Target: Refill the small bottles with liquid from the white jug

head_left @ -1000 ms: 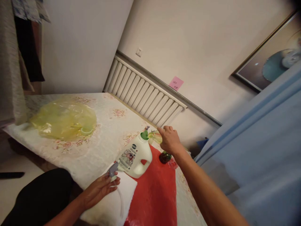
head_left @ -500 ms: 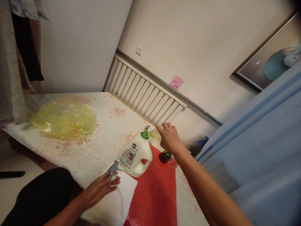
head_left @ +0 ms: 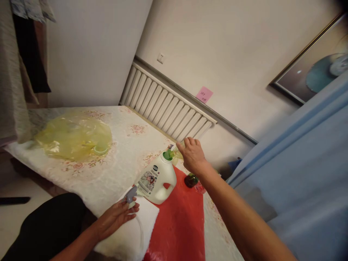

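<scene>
My left hand [head_left: 116,215] grips a grey trigger spray head [head_left: 131,194], its thin clear dip tube hanging over a white cloth [head_left: 149,215]. A pale detergent jug [head_left: 159,183], with a picture label and green inner mouth, stands on a red sheet [head_left: 181,224]. Beyond the jug, my right hand [head_left: 192,156] is closed around a see-through yellowish bottle [head_left: 178,152], tilted with its neck at the jug's mouth. My hand hides much of that bottle. Below my right wrist stands a dark bottle [head_left: 190,180], beside a clear reddish object [head_left: 200,188].
A yellow plastic bag [head_left: 73,130] with a pale round cap [head_left: 100,149] at its edge lies on the flowered tablecloth [head_left: 127,145]. A radiator [head_left: 165,101] runs along the wall behind. A blue curtain [head_left: 293,159] hangs at the right.
My right hand has shifted slightly left and up, bringing the tilted bottle closer to the jug's mouth. My left hand and the jug have hardly moved.
</scene>
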Demonstrator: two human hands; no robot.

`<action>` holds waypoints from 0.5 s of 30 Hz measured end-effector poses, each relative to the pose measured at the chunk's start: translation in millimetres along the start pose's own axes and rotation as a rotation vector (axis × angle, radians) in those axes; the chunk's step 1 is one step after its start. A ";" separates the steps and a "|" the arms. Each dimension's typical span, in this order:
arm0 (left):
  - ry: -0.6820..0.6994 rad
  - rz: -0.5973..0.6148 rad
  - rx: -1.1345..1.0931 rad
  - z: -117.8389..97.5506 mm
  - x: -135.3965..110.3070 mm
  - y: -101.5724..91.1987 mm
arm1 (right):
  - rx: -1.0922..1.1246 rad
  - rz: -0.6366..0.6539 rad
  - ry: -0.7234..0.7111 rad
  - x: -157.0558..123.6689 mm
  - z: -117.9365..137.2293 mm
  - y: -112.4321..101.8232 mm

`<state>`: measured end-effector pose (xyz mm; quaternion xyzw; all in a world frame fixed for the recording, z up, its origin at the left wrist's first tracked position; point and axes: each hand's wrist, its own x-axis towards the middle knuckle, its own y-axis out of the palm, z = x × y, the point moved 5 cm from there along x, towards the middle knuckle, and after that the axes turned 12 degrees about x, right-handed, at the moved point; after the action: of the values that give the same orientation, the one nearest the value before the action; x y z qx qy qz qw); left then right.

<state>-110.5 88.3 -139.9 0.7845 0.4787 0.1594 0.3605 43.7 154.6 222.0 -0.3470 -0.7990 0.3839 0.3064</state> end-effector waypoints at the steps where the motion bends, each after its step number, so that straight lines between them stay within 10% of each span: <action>1: 0.000 0.000 -0.003 0.1 -0.2 0.1 | -0.005 -0.002 -0.008 0.4 0.9 0.0; 15: -0.012 -0.018 -0.036 -0.6 -0.1 2.3 | -0.026 -0.044 -0.068 3.5 10.2 2.2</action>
<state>-109.4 87.8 -137.8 0.7744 0.4808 0.1600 0.3789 34.7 154.2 215.7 -0.3200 -0.8212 0.3782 0.2831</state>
